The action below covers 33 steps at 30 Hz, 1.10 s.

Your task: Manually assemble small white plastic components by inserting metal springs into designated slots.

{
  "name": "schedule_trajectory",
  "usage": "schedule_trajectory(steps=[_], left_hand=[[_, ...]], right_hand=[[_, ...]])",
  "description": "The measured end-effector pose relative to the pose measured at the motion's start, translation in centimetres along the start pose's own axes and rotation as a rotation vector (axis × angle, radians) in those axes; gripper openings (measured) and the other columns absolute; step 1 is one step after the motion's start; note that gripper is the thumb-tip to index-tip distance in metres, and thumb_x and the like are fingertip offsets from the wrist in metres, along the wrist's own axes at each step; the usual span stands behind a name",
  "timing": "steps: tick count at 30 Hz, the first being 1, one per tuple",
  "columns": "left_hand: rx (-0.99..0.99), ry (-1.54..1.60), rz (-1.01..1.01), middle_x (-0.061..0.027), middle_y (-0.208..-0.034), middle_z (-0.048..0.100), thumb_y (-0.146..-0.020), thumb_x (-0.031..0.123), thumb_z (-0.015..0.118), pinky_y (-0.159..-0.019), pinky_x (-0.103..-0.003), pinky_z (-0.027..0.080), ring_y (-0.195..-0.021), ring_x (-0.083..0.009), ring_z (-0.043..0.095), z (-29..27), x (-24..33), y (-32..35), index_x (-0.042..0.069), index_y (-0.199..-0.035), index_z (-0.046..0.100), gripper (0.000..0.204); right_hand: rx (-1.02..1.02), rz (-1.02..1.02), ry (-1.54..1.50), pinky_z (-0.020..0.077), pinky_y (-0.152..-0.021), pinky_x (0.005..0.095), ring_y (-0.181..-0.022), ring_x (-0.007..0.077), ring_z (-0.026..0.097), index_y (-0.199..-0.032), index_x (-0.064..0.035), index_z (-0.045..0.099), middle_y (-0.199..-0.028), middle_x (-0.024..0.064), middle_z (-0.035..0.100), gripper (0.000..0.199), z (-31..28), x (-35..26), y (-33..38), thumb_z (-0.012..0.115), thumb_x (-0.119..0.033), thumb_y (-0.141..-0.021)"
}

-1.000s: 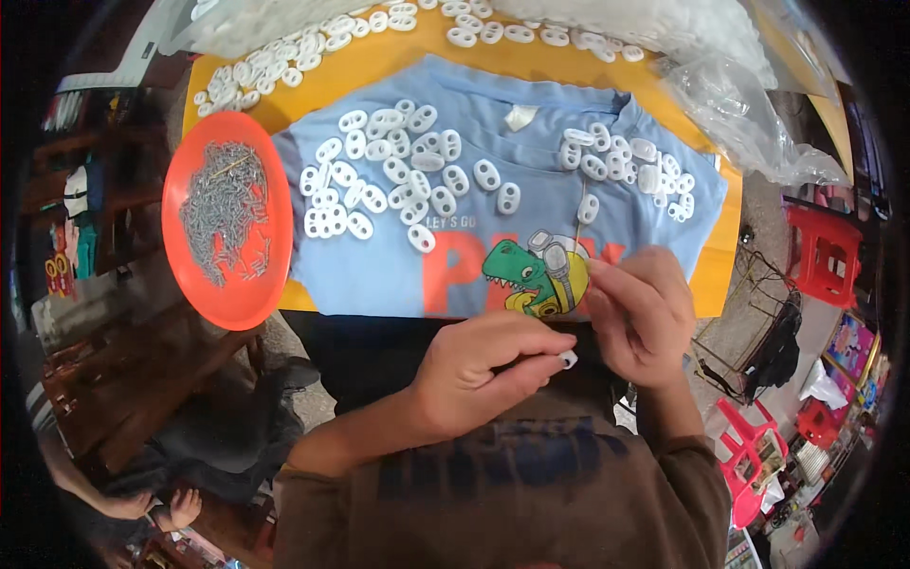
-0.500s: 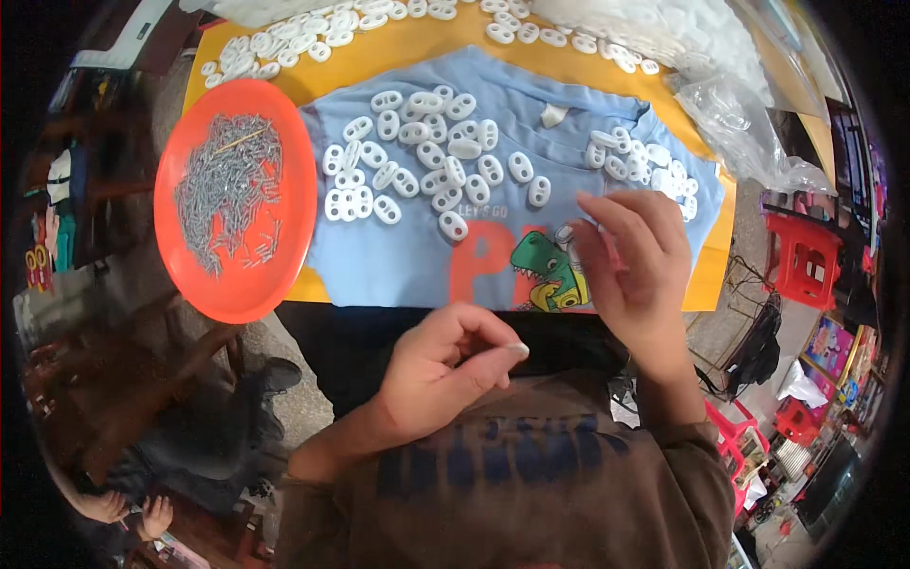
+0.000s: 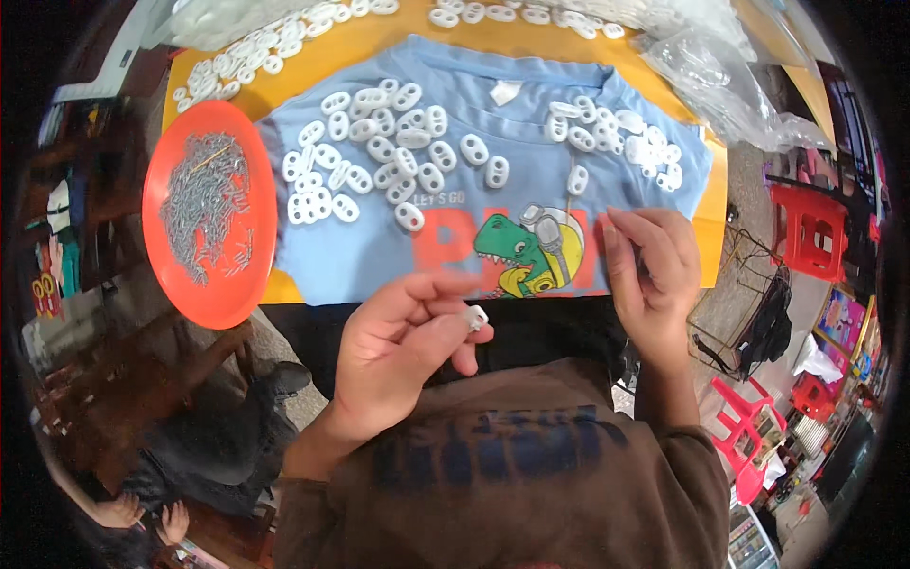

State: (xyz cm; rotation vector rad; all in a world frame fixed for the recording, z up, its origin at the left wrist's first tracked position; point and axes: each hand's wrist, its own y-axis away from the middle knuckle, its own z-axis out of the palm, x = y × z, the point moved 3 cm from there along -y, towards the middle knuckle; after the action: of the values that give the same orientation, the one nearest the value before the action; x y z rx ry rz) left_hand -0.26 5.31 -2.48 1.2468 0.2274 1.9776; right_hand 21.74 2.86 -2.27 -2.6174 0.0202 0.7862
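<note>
A small white two-holed plastic piece (image 3: 477, 318) is pinched between the thumb and fingers of my left hand (image 3: 393, 346), just off the near edge of a light blue T-shirt (image 3: 327, 261). Over the shirt's right side, my right hand (image 3: 659, 270) has its thumb and forefinger drawn together. Whatever may be between those fingertips is too small to make out. Beyond it lies a single white piece (image 3: 577, 180) with a thin line at it, perhaps a stick. Similar white pieces (image 3: 412, 137) are scattered across the shirt's left half, and a tighter group (image 3: 649, 152) lies at its right.
An orange plate (image 3: 256, 275) at the left bears a heap of small metal pins (image 3: 204, 204) and a thin stick. More white pieces (image 3: 251, 57) line the yellow table's (image 3: 327, 52) far side, near clear plastic bags (image 3: 706, 85). Red stools (image 3: 806, 232) stand at the right.
My left hand has turned and opened its outer fingers, showing the piece's holes. My right hand has moved slightly right and nearer, and a white piece now shows where it was. The view has shifted.
</note>
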Motion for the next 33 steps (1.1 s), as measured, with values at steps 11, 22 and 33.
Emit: schedule_trajectory(steps=[11, 22, 33], left_hand=[[0.089, -0.143, 0.158, -0.012, -0.081, 0.06, -0.084, 0.0, 0.046, -0.062, -0.023, 0.046, -0.065, -0.0128, 0.056, 1.1, 0.4, -0.4, -0.003, -0.096, 0.053, 0.015], [0.269, -0.722, 0.558, -0.0061, -0.08, 0.055, -0.085, -0.002, 0.046, -0.056, -0.018, 0.04, -0.063, -0.0077, 0.05, -0.5, -0.1, -3.2, -0.002, -0.097, 0.05, 0.013], [0.273, -0.709, 0.591, -0.0095, -0.09, 0.058, -0.086, 0.0, 0.044, -0.057, -0.017, 0.04, -0.065, -0.0065, 0.049, -0.2, -0.5, -3.5, -0.002, -0.104, 0.049, 0.019]], right_hand=[[0.054, 0.015, -0.059, 0.0412, -0.058, 0.0324, -0.065, 0.0236, 0.053, -0.083, -0.0047, 0.061, -0.073, 0.0072, 0.055, 0.018, -1.0, 2.0, 0.8, 0.066, -0.002, -0.066], [0.097, -0.011, 0.164, 0.0402, -0.064, 0.0336, -0.071, 0.0238, 0.053, -0.087, -0.0056, 0.06, -0.078, 0.0069, 0.055, 0.021, -3.2, 4.7, 0.4, 0.066, -0.005, -0.066], [0.147, 0.032, 0.176, 0.04, -0.064, 0.034, -0.072, 0.024, 0.053, -0.087, -0.0054, 0.059, -0.079, 0.0072, 0.055, 0.022, -4.1, 6.4, 0.9, 0.066, -0.005, -0.065]])
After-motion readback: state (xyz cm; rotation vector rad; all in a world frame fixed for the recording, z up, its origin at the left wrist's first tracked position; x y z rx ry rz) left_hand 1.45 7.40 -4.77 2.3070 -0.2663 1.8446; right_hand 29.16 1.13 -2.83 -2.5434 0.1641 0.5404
